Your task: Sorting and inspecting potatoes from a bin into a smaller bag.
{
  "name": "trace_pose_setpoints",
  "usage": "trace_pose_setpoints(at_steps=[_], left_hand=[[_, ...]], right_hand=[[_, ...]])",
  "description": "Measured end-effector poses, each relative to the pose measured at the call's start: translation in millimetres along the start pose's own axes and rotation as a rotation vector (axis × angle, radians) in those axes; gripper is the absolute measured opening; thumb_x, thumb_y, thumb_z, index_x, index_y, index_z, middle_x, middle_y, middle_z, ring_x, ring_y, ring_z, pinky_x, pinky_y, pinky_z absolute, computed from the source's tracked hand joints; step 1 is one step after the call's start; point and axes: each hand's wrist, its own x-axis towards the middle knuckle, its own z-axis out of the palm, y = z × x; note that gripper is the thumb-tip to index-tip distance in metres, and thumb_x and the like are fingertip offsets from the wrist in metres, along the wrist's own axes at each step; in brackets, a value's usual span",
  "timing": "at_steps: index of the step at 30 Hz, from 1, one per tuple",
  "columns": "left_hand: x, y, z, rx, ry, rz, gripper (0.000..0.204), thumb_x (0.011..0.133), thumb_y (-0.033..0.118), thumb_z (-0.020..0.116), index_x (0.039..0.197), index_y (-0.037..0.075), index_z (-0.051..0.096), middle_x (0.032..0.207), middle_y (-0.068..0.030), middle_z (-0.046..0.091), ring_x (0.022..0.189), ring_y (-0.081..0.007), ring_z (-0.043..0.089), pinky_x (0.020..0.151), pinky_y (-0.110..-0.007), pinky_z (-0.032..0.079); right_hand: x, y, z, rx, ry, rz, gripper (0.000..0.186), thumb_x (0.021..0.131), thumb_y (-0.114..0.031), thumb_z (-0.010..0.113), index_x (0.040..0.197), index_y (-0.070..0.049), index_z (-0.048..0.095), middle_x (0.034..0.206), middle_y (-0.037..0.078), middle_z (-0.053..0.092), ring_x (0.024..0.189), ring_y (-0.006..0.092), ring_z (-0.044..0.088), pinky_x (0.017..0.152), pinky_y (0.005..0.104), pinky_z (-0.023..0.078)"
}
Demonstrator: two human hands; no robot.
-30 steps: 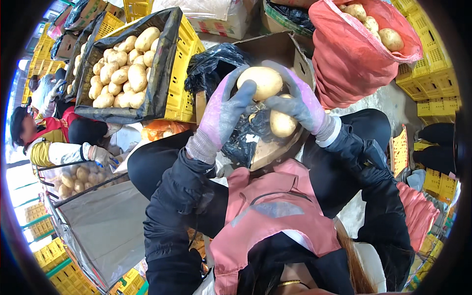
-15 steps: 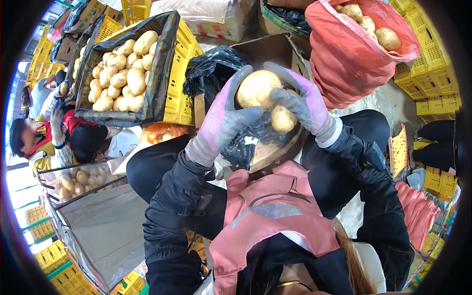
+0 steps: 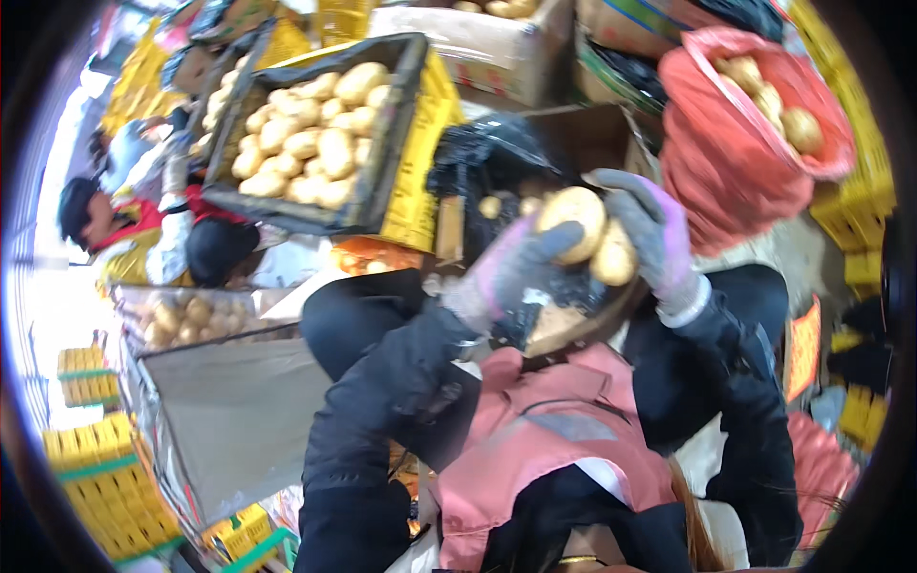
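Observation:
Both my hands wear grey and purple gloves and are raised over an open cardboard box between my knees. My left hand is closed on a large pale potato, its thumb lying across the front. Against that potato's right side rests a smaller, longer potato, gripped by my right hand. Black plastic lines the box and spills over its far left edge. Inside, beyond my left hand, a small potato shows partly, somewhat blurred.
A yellow crate heaped with potatoes stands at the far left, a red sack of potatoes at the far right. A grey-sided bin is on my left. Another person sits beyond it. A white carton lies at the back.
The whole view has swung, so the surroundings sit farther right. Both hands have come lower over the box, with the two potatoes now side by side and the smaller one turned more upright.

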Motion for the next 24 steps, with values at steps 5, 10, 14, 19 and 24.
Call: trace_pose_setpoints(at_steps=[5,10,14,19,24], left_hand=[[2,-16,5,-0.507,-0.205,-0.132,0.073,0.09,0.051,0.077,0.15,0.02,0.048,0.147,-0.0103,0.055,0.135,-0.0354,0.053,0.109,-0.064,0.047],[0,19,-9,-0.661,-0.01,-0.024,0.074,0.088,0.056,0.077,0.146,0.019,0.05,0.151,-0.0127,0.051,0.138,-0.0383,0.05,0.11,-0.059,0.048],[0,130,-78,-0.393,-0.037,0.377,0.071,0.094,0.052,0.071,0.146,0.009,0.048,0.146,-0.0162,0.053,0.134,-0.0397,0.052,0.113,-0.058,0.042],[-9,295,-219,0.751,0.876,0.622,0.06,0.092,0.039,0.079,0.142,0.016,0.055,0.125,-0.0069,0.064,0.109,-0.0236,0.062,0.096,-0.044,0.053],[-12,408,-355,1.592,1.451,0.379,0.104,0.069,0.068,0.085,0.143,0.0,0.055,0.15,-0.0324,0.043,0.132,-0.0416,0.052,0.112,-0.045,0.044]], right_hand=[[7,4,17,0.168,0.19,0.057,0.046,0.106,-0.024,0.06,0.143,0.002,0.053,0.12,0.01,0.065,0.108,0.0135,0.061,0.095,0.0272,0.049],[4,20,32,0.252,-0.021,-0.051,0.065,0.106,-0.029,0.059,0.158,-0.001,0.033,0.146,0.014,0.049,0.135,0.0215,0.048,0.116,0.0356,0.035],[15,26,25,0.228,-0.158,0.197,0.054,0.107,-0.031,0.058,0.15,-0.001,0.046,0.14,0.009,0.057,0.119,0.0156,0.06,0.103,0.0307,0.046],[35,37,18,0.221,-0.126,0.424,0.05,0.106,-0.03,0.057,0.146,0.0,0.051,0.129,0.009,0.066,0.106,0.0139,0.065,0.095,0.0277,0.049],[53,62,24,0.179,-0.085,0.535,0.046,0.104,-0.03,0.061,0.14,-0.001,0.056,0.122,0.005,0.066,0.103,0.0124,0.063,0.09,0.0262,0.049]])
